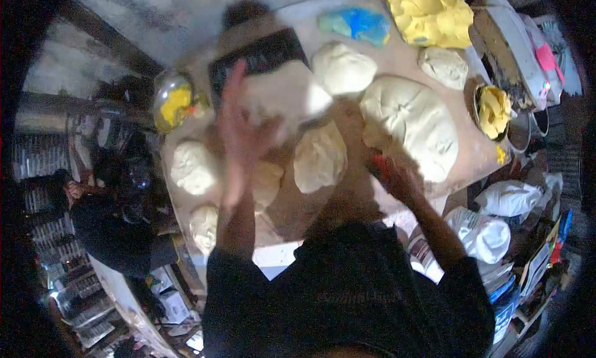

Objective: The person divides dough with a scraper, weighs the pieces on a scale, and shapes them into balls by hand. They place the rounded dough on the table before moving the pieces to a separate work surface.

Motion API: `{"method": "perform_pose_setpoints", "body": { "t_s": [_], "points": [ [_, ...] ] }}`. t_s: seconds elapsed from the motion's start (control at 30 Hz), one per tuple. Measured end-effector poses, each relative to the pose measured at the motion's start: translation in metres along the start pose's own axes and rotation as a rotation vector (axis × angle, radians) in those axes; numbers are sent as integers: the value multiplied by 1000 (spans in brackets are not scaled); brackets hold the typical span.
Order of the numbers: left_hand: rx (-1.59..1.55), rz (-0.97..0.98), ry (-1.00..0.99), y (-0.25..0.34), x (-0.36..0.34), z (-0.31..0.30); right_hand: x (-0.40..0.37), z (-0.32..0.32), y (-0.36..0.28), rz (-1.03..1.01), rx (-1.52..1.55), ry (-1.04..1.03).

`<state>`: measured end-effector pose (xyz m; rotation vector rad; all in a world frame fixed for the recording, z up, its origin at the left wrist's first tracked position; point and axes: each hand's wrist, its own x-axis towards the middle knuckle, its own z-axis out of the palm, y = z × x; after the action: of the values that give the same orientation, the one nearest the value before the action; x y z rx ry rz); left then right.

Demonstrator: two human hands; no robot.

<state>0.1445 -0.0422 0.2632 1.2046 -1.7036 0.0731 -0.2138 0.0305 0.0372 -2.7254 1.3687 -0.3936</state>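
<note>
Worktable (357,193), dough lump (298,91), hands (239,131) motion-blurred

A scale (261,54) stands at the far side of the table (347,199) with a lump (288,91) on it. Four balls (192,167) lie before it and to its left. A big mass (413,125) lies to its right, with two pieces (343,67) behind. A bowl (172,100) stands left of the scale.
</note>
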Motion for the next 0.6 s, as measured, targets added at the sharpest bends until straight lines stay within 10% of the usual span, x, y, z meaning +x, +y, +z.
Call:
{"method": "perform_pose_setpoints", "body": {
  "t_s": [0.07, 0.33, 0.4, 0.47, 0.5, 0.6],
  "points": [
    [-61, -152, -89, -49, 29, 12, 29, -71, -40, 348, 415, -230],
    [-102, -409, -198, -188, 27, 73, -51, -113, -55, 822, 400, 143],
    [130, -307, -339, -192, 27, 70, -71, -104, -53, 896, 386, 222],
    [538, -387, -951, -135, 63, 47, -86, -88, -39, 901, 351, 266],
    [871, -52, -602, -106, 54, 39, -100, -78, -30, 876, 291, 221],
    [597, -50, -292, -89, 37, 39, -98, -75, -17, 732, 426, 322]
  ]
}}
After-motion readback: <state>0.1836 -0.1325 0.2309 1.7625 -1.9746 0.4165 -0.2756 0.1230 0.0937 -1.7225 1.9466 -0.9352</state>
